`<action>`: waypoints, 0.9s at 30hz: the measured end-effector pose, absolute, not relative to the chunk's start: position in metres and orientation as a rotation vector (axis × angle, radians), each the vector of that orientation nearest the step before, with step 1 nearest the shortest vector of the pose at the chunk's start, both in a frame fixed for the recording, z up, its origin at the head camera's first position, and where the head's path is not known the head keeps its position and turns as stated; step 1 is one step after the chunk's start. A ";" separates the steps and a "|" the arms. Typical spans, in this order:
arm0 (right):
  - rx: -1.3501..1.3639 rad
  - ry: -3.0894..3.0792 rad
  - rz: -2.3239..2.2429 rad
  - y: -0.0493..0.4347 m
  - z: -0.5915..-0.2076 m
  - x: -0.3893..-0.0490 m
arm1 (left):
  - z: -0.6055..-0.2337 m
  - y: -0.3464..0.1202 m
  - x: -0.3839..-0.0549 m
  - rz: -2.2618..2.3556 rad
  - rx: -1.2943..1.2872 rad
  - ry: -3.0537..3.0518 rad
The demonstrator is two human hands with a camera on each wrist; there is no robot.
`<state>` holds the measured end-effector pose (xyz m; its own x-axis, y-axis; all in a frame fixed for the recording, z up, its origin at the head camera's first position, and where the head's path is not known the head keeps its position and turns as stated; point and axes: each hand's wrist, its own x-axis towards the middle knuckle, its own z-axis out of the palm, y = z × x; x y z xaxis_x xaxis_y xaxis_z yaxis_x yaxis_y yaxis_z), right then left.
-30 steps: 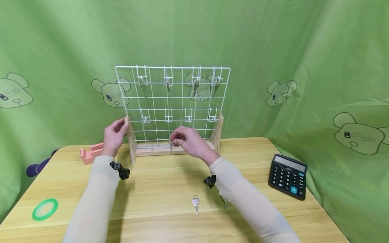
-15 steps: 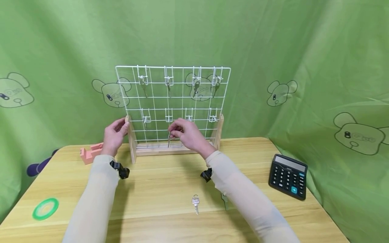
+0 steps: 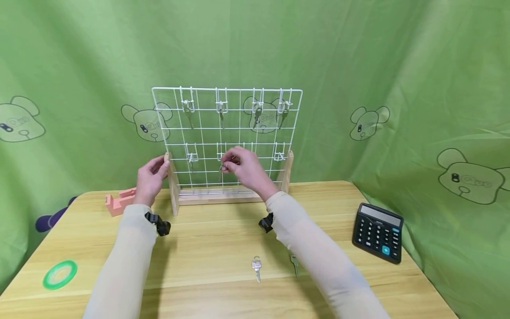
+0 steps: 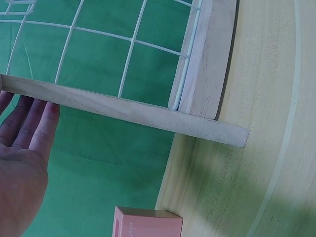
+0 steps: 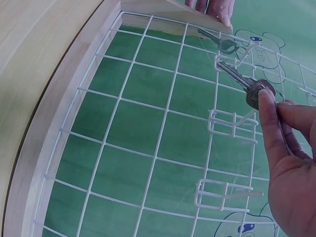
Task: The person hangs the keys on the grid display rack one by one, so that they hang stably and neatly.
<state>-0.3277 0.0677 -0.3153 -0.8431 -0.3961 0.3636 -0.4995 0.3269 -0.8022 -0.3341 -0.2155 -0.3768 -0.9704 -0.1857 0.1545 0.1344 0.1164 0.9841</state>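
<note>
A white wire grid rack [image 3: 239, 128] stands in wooden side posts at the back of the table. My left hand [image 3: 150, 179] holds the top of the left wooden post [image 4: 113, 106], its fingertips right at the post's edge in the left wrist view. Between thumb and fingers my right hand [image 3: 247, 167] pinches a key [image 5: 253, 94] by its head, the blade pointing away from the hand. That key is in front of the lower row's second hook from the left. Another key [image 5: 224, 45] hangs on the lower left hook. Several keys [image 3: 256, 116] hang along the upper row.
Two loose keys lie on the table: a silver key [image 3: 256, 268] at front centre and a greenish key [image 3: 295, 265] beside the right sleeve. A black calculator [image 3: 377, 232] is at right. A pink block-like holder [image 3: 117, 204] and a green tape roll [image 3: 59, 274] are at left.
My right hand has risen from near the rack's base to the lower hook row, carrying the key up. My left hand stays at the post.
</note>
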 end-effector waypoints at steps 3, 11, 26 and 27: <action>0.795 -2.476 1.552 0.067 -0.316 -0.332 | -0.376 -0.215 -0.334 -1.943 0.052 -2.154; 0.729 -2.478 1.510 0.063 -0.319 -0.338 | -0.378 -0.216 -0.335 -1.928 0.048 -2.160; 0.679 -2.547 1.330 0.059 -0.323 -0.341 | -0.379 -0.218 -0.335 -1.889 0.015 -2.184; 0.677 -2.547 1.312 0.060 -0.323 -0.340 | -0.379 -0.218 -0.336 -1.888 0.013 -2.184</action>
